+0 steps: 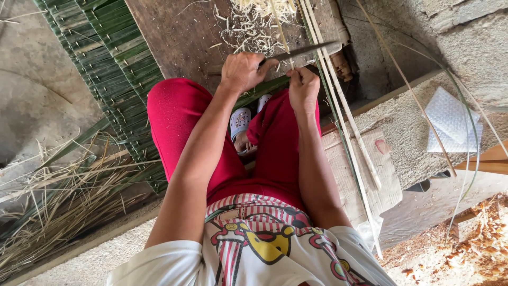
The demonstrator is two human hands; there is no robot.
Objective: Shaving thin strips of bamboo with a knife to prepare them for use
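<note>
My left hand is closed around the handle of a long dark knife, whose blade points right across the strips. My right hand pinches a thin pale bamboo strip just below the blade, and the strip runs up and away from me. Both hands sit close together above my knees in red trousers. Pale shavings lie on the wooden board beyond the hands.
A woven green bamboo mat stretches along the left. Loose dry strips and leaves pile at lower left. Long split bamboo slats run down the right, past a cardboard piece, a concrete ledge and a white bubble-wrap sheet.
</note>
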